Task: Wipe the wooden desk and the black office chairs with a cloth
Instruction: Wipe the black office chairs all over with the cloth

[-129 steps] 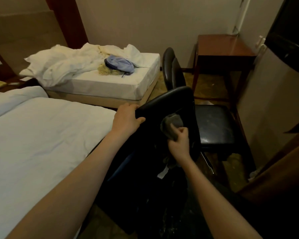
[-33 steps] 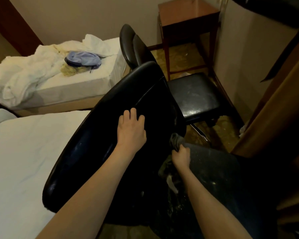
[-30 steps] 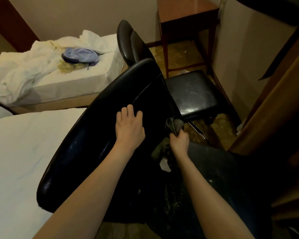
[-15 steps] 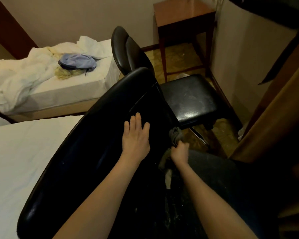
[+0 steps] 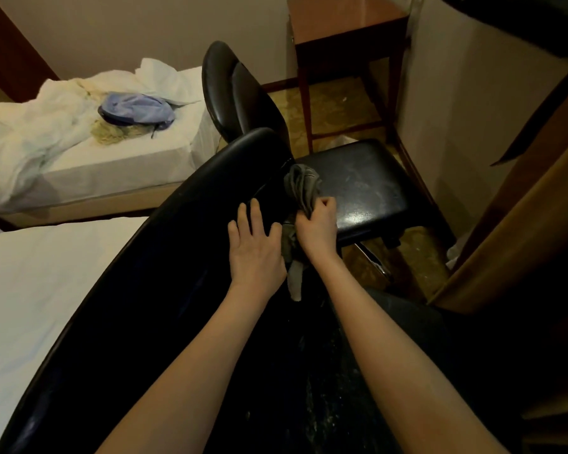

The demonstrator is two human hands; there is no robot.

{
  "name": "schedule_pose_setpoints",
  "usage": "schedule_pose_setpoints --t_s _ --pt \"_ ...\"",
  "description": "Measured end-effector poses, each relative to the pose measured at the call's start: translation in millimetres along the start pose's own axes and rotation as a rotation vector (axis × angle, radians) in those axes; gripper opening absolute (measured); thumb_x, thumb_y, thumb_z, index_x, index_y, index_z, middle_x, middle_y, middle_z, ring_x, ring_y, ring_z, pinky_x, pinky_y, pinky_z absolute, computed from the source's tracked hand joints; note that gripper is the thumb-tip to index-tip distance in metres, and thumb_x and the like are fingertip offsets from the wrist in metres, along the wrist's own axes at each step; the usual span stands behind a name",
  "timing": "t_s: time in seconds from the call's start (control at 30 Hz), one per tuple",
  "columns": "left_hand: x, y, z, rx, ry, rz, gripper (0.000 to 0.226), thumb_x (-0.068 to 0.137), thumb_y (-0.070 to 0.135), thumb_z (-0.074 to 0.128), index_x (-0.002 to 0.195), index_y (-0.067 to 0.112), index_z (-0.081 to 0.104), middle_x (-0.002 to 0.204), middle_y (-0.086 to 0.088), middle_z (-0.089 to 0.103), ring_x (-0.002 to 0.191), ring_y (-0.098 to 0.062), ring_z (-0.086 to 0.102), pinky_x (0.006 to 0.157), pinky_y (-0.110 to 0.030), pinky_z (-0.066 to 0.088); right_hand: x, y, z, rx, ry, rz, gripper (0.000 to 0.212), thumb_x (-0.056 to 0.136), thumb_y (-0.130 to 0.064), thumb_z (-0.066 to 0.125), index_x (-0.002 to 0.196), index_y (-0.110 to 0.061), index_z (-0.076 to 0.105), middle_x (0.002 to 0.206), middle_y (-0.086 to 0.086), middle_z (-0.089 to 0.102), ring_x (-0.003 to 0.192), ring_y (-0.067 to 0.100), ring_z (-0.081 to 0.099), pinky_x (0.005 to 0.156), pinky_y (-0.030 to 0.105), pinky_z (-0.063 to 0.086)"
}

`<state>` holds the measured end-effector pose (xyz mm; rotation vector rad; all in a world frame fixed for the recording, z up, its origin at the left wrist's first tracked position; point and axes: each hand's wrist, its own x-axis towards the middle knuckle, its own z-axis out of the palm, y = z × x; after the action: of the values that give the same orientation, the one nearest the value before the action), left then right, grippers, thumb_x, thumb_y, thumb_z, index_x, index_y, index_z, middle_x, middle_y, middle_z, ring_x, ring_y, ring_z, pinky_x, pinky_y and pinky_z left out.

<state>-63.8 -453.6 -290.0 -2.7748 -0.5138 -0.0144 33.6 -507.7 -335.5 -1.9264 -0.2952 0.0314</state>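
The backrest of the near black office chair (image 5: 164, 273) runs diagonally across the middle of the view. My left hand (image 5: 254, 247) lies flat on it with fingers straight. Right beside it, my right hand (image 5: 317, 227) grips a bunched grey cloth (image 5: 300, 186) against the backrest's right edge, and a strip of the cloth hangs down below the fist. A second black chair (image 5: 364, 188) stands just beyond, its dusty seat facing me. A small wooden desk (image 5: 345, 18) stands in the far corner.
A white bed (image 5: 30, 283) lies at the left, close against the near chair. A second bed (image 5: 122, 158) behind it carries crumpled sheets and a blue garment (image 5: 135, 108). A wall (image 5: 466, 103) and brown wooden furniture (image 5: 522, 224) close off the right.
My right hand has carried the cloth up the backrest's right edge, closer to my left hand. The left hand stays flat on the backrest. The near chair back now fills more of the view.
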Motion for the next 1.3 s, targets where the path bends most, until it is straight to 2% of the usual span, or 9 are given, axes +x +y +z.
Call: schedule_pose_setpoints --t_s 0.17,0.3,0.43,0.63,0.83,0.97,1.13,1.2,1.3 --pt "3 -4 -1 -0.008 0.001 0.034 0.042 0.091 0.032 0.047 0.13 0.019 0.036 0.155 -0.02 0.004 0.142 -0.038 0.007 0.111 -0.049 0.015 -5 54 0 -0.04 0.042 0.297 0.032 0.089 -0.006 0.05 0.118 0.006 0.053 0.125 0.022 0.041 0.111 0.035 0.048 0.094 0.028 0.033" --pt "5 -1 1 -0.002 0.008 0.044 0.042 0.092 0.031 0.046 0.131 0.018 0.035 0.154 -0.021 0.005 0.142 -0.039 0.008 0.111 -0.051 0.016 -17 124 -10 -0.31 -0.234 0.585 0.039 0.092 -0.008 0.047 0.129 0.003 0.049 0.133 0.027 0.044 0.121 0.04 0.043 0.099 0.034 0.036" --pt "7 -2 0 0.013 -0.01 0.049 0.045 0.093 0.032 0.045 0.133 0.018 0.032 0.154 -0.021 0.005 0.141 -0.039 0.008 0.111 -0.052 0.015 -36 158 -29 -0.356 -0.447 0.633 0.039 0.094 -0.008 0.045 0.132 0.0 0.047 0.134 0.027 0.042 0.122 0.04 0.042 0.098 0.036 0.037" --pt "8 -2 5 0.049 0.015 0.045 0.046 0.092 0.034 0.045 0.133 0.018 0.031 0.153 -0.023 0.007 0.14 -0.041 0.009 0.109 -0.054 0.017 15 98 -36 -0.112 -0.01 0.421 0.037 0.085 -0.006 0.047 0.12 -0.004 0.059 0.116 0.027 0.056 0.11 0.039 0.052 0.091 0.034 0.04" --pt "8 -1 7 0.091 0.025 0.044 0.047 0.091 0.035 0.046 0.133 0.017 0.032 0.152 -0.025 0.009 0.139 -0.043 0.012 0.108 -0.054 0.019 4 25 -6 0.056 0.043 0.119 0.032 0.087 -0.016 0.049 0.109 0.005 0.058 0.115 0.021 0.048 0.092 0.021 0.046 0.082 0.017 0.031" --pt "7 -7 5 0.11 0.027 0.091 0.048 0.091 0.035 0.046 0.133 0.016 0.032 0.151 -0.026 0.01 0.139 -0.043 0.013 0.108 -0.053 0.019 -23 64 4 0.025 0.094 0.3 0.036 0.091 -0.008 0.051 0.126 0.001 0.051 0.128 0.019 0.039 0.11 0.029 0.048 0.092 0.019 0.028" --pt "5 -9 4 0.127 0.043 0.126 0.049 0.092 0.036 0.045 0.135 0.015 0.032 0.151 -0.026 0.009 0.139 -0.044 0.014 0.109 -0.054 0.019 -59 136 -4 -0.202 -0.213 0.685 0.038 0.093 -0.013 0.05 0.13 -0.003 0.05 0.135 0.024 0.043 0.119 0.038 0.047 0.098 0.035 0.038" --pt "4 -9 4 0.15 0.036 0.139 0.05 0.092 0.036 0.045 0.136 0.014 0.032 0.151 -0.027 0.01 0.138 -0.045 0.014 0.109 -0.054 0.019 -79 150 -13 -0.14 -0.287 0.703 0.033 0.093 -0.012 0.049 0.124 -0.004 0.056 0.126 0.023 0.053 0.116 0.038 0.05 0.092 0.036 0.04" --pt "2 -9 1 0.187 0.023 0.146 0.052 0.092 0.036 0.046 0.136 0.013 0.031 0.151 -0.028 0.009 0.138 -0.046 0.014 0.109 -0.054 0.019 -96 138 -22 0.079 -0.199 0.673 0.026 0.094 -0.009 0.048 0.117 -0.005 0.06 0.115 0.02 0.06 0.113 0.036 0.052 0.091 0.036 0.041"
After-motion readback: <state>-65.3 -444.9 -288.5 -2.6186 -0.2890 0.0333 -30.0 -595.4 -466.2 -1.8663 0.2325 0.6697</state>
